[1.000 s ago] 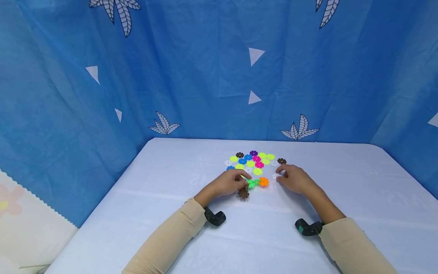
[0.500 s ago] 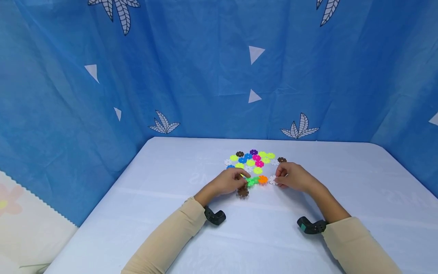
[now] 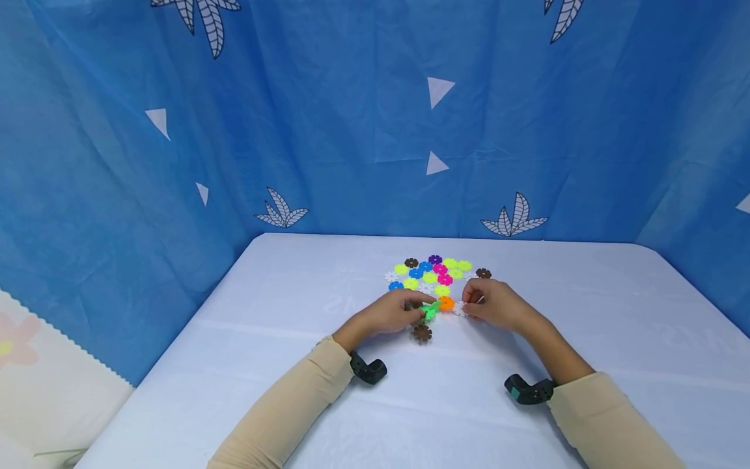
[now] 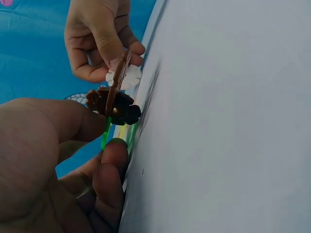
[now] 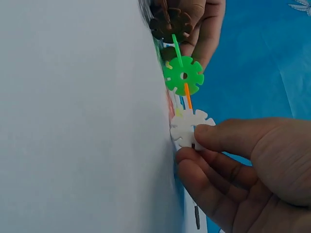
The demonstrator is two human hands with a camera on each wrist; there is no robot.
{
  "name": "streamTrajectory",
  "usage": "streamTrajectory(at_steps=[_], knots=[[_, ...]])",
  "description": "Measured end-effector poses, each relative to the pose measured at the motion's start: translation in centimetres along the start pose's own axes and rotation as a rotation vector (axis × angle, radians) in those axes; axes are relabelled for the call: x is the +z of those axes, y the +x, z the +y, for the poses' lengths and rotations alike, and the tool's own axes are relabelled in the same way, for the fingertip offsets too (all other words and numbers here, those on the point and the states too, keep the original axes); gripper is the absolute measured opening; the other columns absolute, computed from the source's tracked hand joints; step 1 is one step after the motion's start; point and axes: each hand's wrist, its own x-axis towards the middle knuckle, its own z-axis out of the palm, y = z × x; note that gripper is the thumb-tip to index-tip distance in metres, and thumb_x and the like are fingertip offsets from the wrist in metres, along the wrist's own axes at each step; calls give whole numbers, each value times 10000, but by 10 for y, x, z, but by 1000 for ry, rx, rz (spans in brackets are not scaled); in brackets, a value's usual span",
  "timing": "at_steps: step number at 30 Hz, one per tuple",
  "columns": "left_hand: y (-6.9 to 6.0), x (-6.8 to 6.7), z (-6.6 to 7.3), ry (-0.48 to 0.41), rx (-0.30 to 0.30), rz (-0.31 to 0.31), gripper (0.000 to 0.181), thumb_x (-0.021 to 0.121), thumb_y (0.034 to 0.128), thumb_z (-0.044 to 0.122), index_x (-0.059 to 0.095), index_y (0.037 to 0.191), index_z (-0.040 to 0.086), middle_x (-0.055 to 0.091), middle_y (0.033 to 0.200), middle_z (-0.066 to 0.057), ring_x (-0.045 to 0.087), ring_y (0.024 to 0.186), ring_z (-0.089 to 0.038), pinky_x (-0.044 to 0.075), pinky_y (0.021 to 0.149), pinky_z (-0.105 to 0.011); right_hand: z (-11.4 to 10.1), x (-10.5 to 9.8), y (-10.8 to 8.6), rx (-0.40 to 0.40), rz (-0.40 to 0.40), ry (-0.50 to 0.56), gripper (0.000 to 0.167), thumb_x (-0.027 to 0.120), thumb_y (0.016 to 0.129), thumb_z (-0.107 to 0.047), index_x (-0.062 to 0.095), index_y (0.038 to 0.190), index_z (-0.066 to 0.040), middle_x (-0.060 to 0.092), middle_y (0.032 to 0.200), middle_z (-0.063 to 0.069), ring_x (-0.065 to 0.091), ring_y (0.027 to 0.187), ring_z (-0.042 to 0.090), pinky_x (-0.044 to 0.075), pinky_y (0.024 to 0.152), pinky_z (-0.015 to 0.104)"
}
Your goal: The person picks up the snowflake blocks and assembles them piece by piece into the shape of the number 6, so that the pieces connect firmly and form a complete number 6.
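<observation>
My left hand pinches a joined chain of notched plastic discs. In it are brown discs, green discs and an orange disc at its right end. One brown disc hangs below the left fingers. Between right thumb and fingertips, my right hand pinches a white notched disc. That white disc meets the orange disc's edge; whether their notches interlock I cannot tell. The left fingers partly hide the brown and green pieces.
Behind the hands, several loose discs lie on the white table, among them a purple disc, a pink disc and a blue disc. A brown disc lies just beyond the right hand. A blue curtain hangs behind.
My right hand has brought the white disc leftward from the table to the orange disc. The left hand stays nearly in place, its chain turned slightly.
</observation>
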Motion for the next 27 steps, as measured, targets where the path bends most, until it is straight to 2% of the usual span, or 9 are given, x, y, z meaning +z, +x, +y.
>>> streamTrajectory(at_steps=[4, 12, 15, 17, 19, 21, 23, 27], knots=[[-1, 1, 1, -5, 2, -13, 366, 566, 1027, 96, 657, 1370, 187, 612, 1306, 12, 540, 892, -133, 448, 742, -284, -2, 2, 0, -53, 35, -57, 145, 734, 908, -18, 615, 918, -100, 615, 862, 39, 549, 803, 230, 514, 665, 316], [0, 2, -2, 20, -13, -15, 365, 562, 1034, 112, 649, 1377, 199, 586, 1364, -6, 514, 760, -113, 440, 727, -277, -4, 4, -1, -66, 80, -94, 135, 742, 901, -8, 638, 926, -91, 623, 851, 28, 560, 820, 230, 524, 676, 307], [1, 2, -1, 28, 0, -25, 393, 568, 1032, 111, 625, 1403, 226, 581, 1374, -2, 466, 663, -122, 422, 674, -284, -4, 4, 0, -69, 82, -99, 145, 751, 896, -9, 639, 929, -96, 621, 851, 22, 563, 824, 225, 534, 674, 302], [1, 1, 0, 41, 8, -36, 411, 565, 1036, 112, 606, 1423, 245, 579, 1382, 11, 462, 658, -119, 427, 690, -278, -4, 4, 0, -72, 84, -101, 140, 750, 895, -6, 649, 935, -95, 628, 858, 21, 571, 830, 225, 542, 683, 302], [1, 1, 0, 45, 14, -47, 424, 566, 1036, 114, 592, 1436, 254, 570, 1395, 26, 491, 723, -122, 448, 740, -283, -4, 5, 1, -77, 83, -99, 128, 747, 897, -5, 665, 943, -91, 636, 864, 19, 579, 835, 223, 550, 693, 305], [1, 1, 0, 52, 16, -53, 425, 568, 1035, 113, 588, 1439, 244, 560, 1417, 35, 535, 892, -111, 462, 855, -288, -4, 5, 2, -85, 81, -99, 115, 745, 897, -5, 682, 947, -88, 644, 865, 16, 585, 835, 219, 552, 702, 306], [1, 0, 0, 59, 21, -57, 426, 569, 1035, 113, 582, 1444, 230, 547, 1439, 43, 521, 1061, -106, 445, 958, -297, -4, 5, 3, -91, 78, -100, 109, 746, 896, -6, 692, 945, -86, 647, 858, 13, 587, 829, 215, 550, 703, 307], [1, 0, 0, 58, 36, -63, 423, 563, 1037, 101, 581, 1446, 208, 543, 1447, 43, 520, 1117, -120, 444, 989, -308, -4, 5, 4, -94, 74, -109, 112, 747, 893, -1, 690, 930, -90, 642, 840, 8, 582, 811, 209, 546, 696, 307]])
